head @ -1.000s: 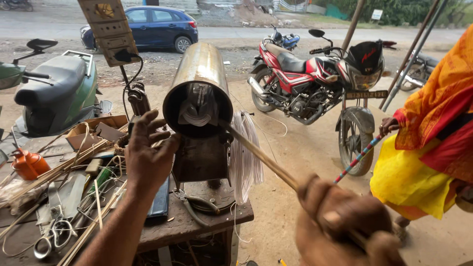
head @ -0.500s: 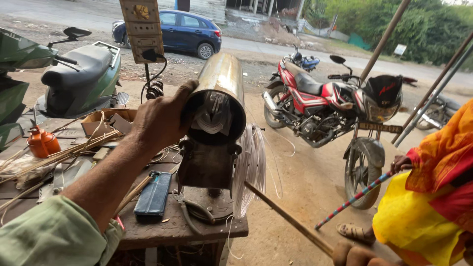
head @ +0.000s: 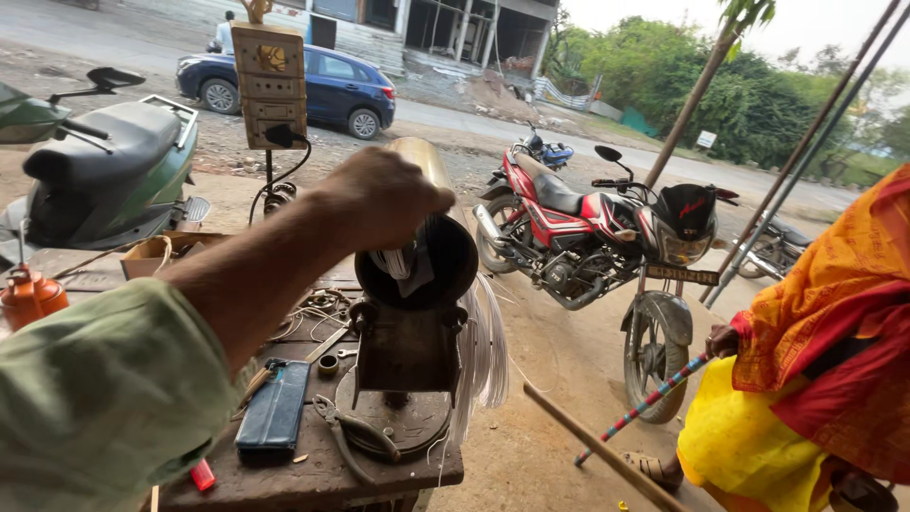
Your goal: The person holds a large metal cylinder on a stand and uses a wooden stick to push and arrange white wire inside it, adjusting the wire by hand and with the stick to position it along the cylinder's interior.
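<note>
One car [head: 303, 87], one scooter [head: 104, 171], three motorcycles [head: 588, 237], one metal cylinder [head: 427, 237]

A metal cylinder [head: 417, 246] stands on the workbench [head: 313, 474], a motorcycle [head: 607, 246] behind-right, a scooter [head: 104, 180] left.

Open ground right of the bench [head: 313, 479], wooden stick [head: 607, 455] slanting across it, red motorcycle [head: 607, 246] behind, bench top crowded with metal cylinder [head: 427, 237], dark case [head: 275, 403], scattered tools.

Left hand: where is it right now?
In the head view the left hand is centre frame, resting on the top front rim of the metal cylinder clamped upright on the wooden workbench, with the red motorcycle behind.
</note>
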Action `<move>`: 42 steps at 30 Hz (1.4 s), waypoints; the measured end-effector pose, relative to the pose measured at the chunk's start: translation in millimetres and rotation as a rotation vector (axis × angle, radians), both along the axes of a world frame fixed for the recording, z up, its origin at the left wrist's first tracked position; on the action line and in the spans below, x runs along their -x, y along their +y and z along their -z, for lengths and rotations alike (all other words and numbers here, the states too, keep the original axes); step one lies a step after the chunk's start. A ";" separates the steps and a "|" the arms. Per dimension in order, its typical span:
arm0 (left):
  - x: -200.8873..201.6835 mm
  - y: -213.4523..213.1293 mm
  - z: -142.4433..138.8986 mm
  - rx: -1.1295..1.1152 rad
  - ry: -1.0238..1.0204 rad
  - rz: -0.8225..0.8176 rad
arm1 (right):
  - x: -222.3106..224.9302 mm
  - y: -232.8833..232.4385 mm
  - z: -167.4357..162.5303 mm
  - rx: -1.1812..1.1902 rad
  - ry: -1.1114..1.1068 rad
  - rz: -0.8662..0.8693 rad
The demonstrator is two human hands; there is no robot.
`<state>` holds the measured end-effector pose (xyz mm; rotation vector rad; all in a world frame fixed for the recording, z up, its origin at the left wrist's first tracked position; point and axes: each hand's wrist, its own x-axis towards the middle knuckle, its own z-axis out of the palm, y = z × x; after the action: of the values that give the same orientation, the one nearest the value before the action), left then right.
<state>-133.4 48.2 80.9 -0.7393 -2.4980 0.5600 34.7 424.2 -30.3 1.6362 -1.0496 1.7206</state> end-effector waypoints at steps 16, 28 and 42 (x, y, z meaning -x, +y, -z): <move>-60.7 -32.0 126.0 -1.056 0.319 0.232 | 65.3 -162.4 -20.2 0.256 -0.219 0.122; -47.9 -13.1 126.7 -1.021 0.376 0.192 | 128.7 -205.5 -25.8 0.167 -0.378 0.190; -29.4 1.2 146.1 -1.085 0.246 0.012 | 144.3 -202.0 -9.5 0.043 -0.399 0.169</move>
<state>-104.0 49.5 -65.2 -0.2193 -2.1033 -0.6573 -109.6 222.2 -20.7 1.1633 -1.2803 1.9828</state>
